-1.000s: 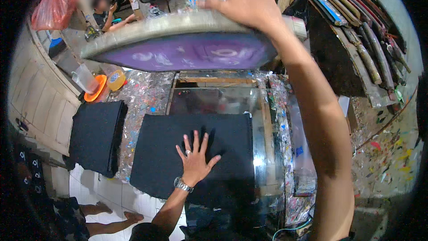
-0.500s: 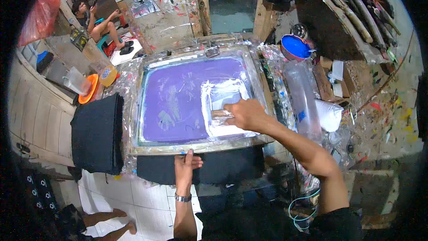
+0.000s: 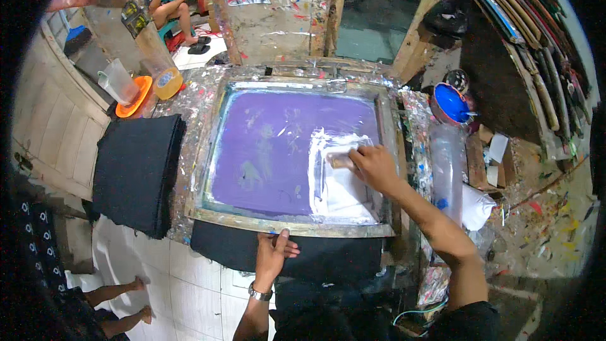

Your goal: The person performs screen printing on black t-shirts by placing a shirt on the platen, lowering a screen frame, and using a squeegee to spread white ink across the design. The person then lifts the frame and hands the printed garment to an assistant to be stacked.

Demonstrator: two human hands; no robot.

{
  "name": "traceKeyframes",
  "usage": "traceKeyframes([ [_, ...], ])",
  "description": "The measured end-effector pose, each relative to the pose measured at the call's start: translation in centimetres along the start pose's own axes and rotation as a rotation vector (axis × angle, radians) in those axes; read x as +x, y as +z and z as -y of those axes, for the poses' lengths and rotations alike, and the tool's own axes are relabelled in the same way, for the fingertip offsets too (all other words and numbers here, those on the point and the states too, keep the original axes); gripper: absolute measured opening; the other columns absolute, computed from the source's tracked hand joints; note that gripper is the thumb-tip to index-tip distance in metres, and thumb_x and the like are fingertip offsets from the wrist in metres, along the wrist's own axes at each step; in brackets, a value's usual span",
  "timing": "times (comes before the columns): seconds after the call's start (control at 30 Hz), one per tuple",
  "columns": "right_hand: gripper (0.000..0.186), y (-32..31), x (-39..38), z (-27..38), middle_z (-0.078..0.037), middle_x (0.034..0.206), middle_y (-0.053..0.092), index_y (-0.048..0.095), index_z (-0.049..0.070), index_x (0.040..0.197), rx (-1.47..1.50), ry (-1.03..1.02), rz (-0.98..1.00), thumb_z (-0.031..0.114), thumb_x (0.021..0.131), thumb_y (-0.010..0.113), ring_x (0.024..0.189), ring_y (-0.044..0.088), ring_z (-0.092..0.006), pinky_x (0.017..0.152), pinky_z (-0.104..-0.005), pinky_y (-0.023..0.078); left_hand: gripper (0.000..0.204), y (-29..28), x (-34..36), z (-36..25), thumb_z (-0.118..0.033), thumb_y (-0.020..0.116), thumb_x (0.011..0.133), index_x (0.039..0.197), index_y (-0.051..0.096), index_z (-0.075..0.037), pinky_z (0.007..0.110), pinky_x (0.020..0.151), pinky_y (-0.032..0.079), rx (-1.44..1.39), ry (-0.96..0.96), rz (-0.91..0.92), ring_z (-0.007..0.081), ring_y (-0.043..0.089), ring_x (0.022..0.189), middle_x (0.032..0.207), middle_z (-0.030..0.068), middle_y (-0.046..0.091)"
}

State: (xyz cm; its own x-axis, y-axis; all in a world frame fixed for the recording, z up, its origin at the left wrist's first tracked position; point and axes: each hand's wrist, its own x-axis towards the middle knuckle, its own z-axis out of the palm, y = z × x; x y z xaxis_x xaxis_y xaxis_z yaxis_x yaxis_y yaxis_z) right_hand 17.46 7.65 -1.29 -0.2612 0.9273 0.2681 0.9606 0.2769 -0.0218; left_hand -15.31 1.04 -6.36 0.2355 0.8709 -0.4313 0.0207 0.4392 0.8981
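Observation:
A wooden-framed printing screen (image 3: 268, 170) with a purple face lies flat on the bench. At its right side, white ink (image 3: 319, 196) surrounds a paler rectangle. My right hand (image 3: 377, 169) is closed on a squeegee (image 3: 343, 161) with a wooden grip, held at the far part of that rectangle; its blade is hardly visible. My left hand (image 3: 273, 254) rests at the middle of the screen's near edge, thumb against the wood and fingers stretched out to the right. Black cloth (image 3: 334, 256) sticks out from under this edge.
Folded black cloth (image 3: 136, 173) is stacked left of the screen. Behind it are an orange plate (image 3: 140, 96), a clear jug (image 3: 120, 82) and a yellowish tub (image 3: 168, 83). A blue ink bowl (image 3: 451, 102) and a clear plastic roll (image 3: 446, 167) stand right. Another person sits far left.
My right hand has moved the squeegee away from me over the white area, toward its far end. My left hand stays at the near edge. The whole view has shifted.

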Motion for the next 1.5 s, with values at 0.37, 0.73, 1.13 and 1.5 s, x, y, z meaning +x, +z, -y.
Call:
traceKeyframes([
  [0.37,0.036,-1.4,3.4,-2.4,-0.017,0.074,0.065,0.057,0.008,0.105,0.096,0.032,0.207,0.038,0.087,0.063,0.068,0.063,-0.0390,0.058,-0.0481,0.047,0.042,-0.1,0.3,-0.2,-0.023,0.057,0.096,0.111,0.029,0.006,0.033,0.055,0.059,0.000,-0.075,0.022,0.0269,0.069,0.066,0.081,0.0221,0.064],
  [0.73,0.024,-1.0,-7.7,7.2,-0.007,0.068,0.063,0.061,0.012,0.102,-0.070,-0.036,-0.041,0.027,0.083,0.062,0.057,0.064,-0.0270,0.050,-0.0415,0.048,0.049,-0.7,0.5,0.9,-0.029,0.055,0.097,0.116,0.027,0.007,0.033,0.057,0.059,-0.029,-0.119,0.076,0.0272,0.069,0.068,0.082,0.0215,0.064],
  [1.13,0.022,2.6,-6.1,5.6,-0.009,0.071,0.061,0.060,0.010,0.088,-0.225,0.094,-0.152,0.032,0.086,0.061,0.058,0.064,-0.0224,0.050,-0.0401,0.049,0.055,-0.5,0.2,0.7,-0.031,0.056,0.096,0.116,0.030,0.013,0.035,0.058,0.059,0.037,-0.034,0.026,0.0298,0.069,0.068,0.083,0.0255,0.065],
  [1.5,0.045,0.2,2.6,-0.3,-0.011,0.066,0.064,0.061,0.009,0.088,-0.116,0.094,-0.119,0.054,0.089,0.053,0.055,0.064,-0.0281,0.049,-0.0393,0.050,0.058,-0.5,0.5,-0.6,-0.032,0.057,0.096,0.111,0.032,0.018,0.036,0.059,0.060,0.038,-0.040,0.117,0.0314,0.070,0.069,0.084,0.0273,0.065],
])
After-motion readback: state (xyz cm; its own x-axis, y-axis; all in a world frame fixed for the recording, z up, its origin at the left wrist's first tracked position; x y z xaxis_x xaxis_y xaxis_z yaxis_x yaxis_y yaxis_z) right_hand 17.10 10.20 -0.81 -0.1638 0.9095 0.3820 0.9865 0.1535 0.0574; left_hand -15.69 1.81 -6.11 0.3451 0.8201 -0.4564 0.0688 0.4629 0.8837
